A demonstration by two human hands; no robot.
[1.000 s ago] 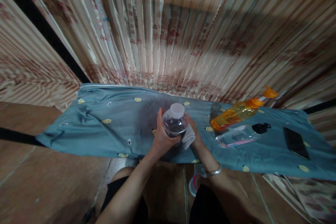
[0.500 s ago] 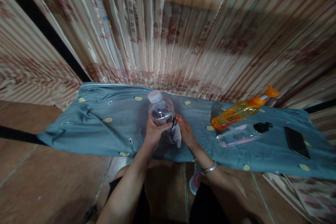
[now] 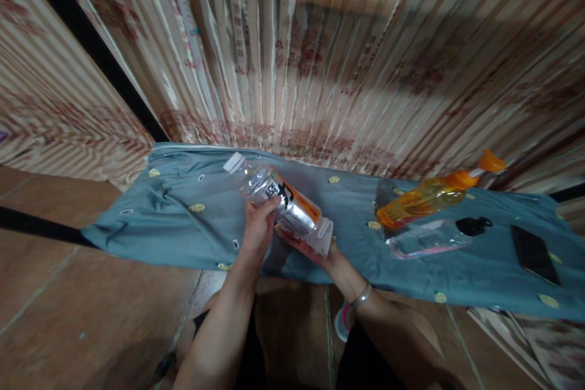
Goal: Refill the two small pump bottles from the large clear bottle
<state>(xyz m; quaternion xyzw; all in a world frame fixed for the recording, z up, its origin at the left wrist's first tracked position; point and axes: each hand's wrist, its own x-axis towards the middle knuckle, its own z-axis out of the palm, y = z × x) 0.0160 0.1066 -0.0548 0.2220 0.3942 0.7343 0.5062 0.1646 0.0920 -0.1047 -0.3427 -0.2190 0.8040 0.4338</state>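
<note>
A clear plastic bottle (image 3: 278,198) with a white cap and an orange and black label is tilted, cap up to the left, above a blue-grey cloth (image 3: 192,225). My left hand (image 3: 256,228) is closed round the bottle's middle. My right hand (image 3: 315,248) is under the bottle's base and presses a white wipe (image 3: 325,235) against it; its fingers are mostly hidden.
On the cloth to the right lie an orange bottle (image 3: 429,195) with an orange spout, a clear bottle with a black cap (image 3: 429,239) and a dark phone (image 3: 534,254). A striped curtain (image 3: 320,61) hangs behind. The floor (image 3: 68,311) is brown tile.
The bottle has gone from upright to tilted with its cap to the left. The white wipe has moved from the bottle's side to its base. The view has shifted slightly.
</note>
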